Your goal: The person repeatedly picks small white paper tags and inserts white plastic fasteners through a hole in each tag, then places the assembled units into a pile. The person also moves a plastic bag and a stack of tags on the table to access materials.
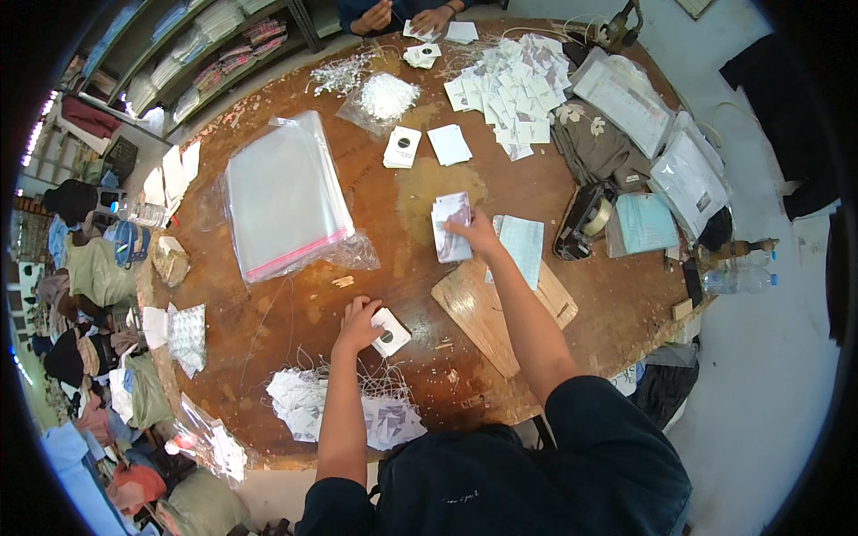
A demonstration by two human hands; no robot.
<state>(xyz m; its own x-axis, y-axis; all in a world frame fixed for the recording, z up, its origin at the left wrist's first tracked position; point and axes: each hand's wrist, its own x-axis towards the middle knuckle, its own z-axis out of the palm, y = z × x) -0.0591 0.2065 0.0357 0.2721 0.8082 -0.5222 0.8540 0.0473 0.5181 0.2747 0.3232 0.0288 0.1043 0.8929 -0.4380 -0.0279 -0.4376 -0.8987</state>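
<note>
My right hand (pixel 476 236) grips a stack of printed cards (pixel 452 217) over the middle of the table, thumb and fingers at its right edge. Nearer to me, my left hand (pixel 359 323) rests on the wood with its fingers apart, its thumb side against a small stack of white cards with a black dot (pixel 391 333). Close by my left forearm lies a heap of white tags with strings (pixel 299 402). Beneath my right forearm are a wooden board (pixel 474 313) and a light blue patterned sheet (pixel 522 246).
Clear plastic bags (pixel 286 196) lie at the left. Farther off are more white cards (pixel 449 145), a large card pile (pixel 514 85) and white strings (pixel 390 94). A tape dispenser (pixel 585 219) stands right. Across the table, a co-worker's hands (pixel 429 20) handle cards.
</note>
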